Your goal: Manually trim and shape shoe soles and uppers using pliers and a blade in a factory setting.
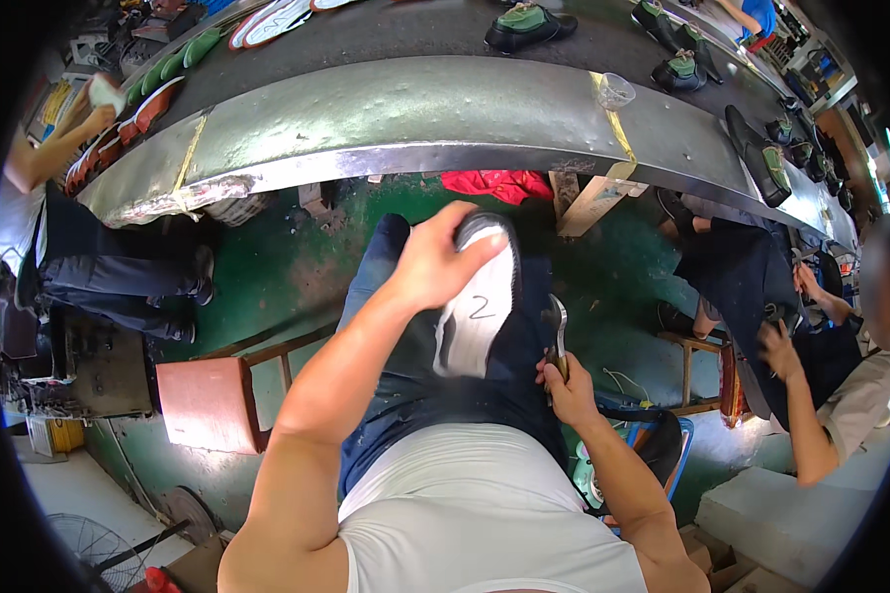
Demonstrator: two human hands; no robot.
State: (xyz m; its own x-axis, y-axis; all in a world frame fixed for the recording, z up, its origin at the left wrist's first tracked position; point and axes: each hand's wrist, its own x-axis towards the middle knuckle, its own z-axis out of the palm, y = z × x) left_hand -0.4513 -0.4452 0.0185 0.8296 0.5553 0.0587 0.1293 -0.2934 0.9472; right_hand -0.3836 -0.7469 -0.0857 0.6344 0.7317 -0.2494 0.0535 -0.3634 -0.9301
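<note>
The left hand wraps its fingers over the toe end of a black shoe with a white rubber sole, gripping it firmly with the sole turned up toward the camera. The shoe rests sole-up on the person's lap, over dark blue trousers, with its heel end pointing back to the body. A dark handwritten mark sits on the white sole.

The right hand is closed around the handle of a slim curved metal tool, whose blade points up and stands just beside the right edge of the shoe; whether the blade touches the shoe cannot be told.

Beyond the knees runs a long grey metal workbench edge, bending across the view, with a dark conveyor surface above it carrying several black shoes with green insoles. A red cloth hangs under the bench. A red-topped wooden stool stands to the left on the green floor. Another person sits far left, and a third works at the right.
</note>
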